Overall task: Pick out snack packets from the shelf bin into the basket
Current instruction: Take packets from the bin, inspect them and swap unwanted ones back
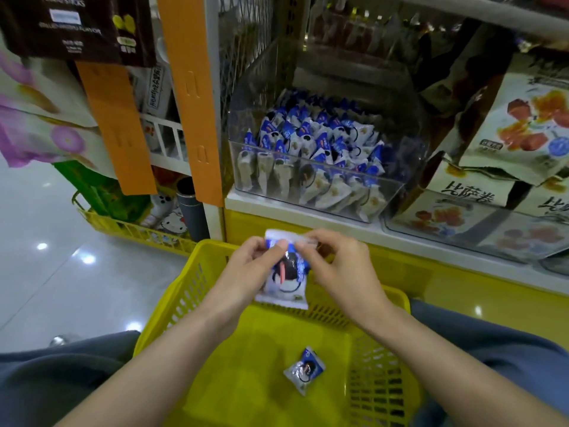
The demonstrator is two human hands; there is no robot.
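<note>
Packet [284,283], white and blue, held between both hands above the yellow basket [252,359]. Left hand [246,266] pinches its upper left edge, thumb on the front; right hand [338,266] pinches the top seam, fingers curled. Second packet [304,369] lies on the basket floor, below the hands and nearer the body. Clear shelf bin [308,188], heaped with like packets, stands beyond the hands, well apart
</note>
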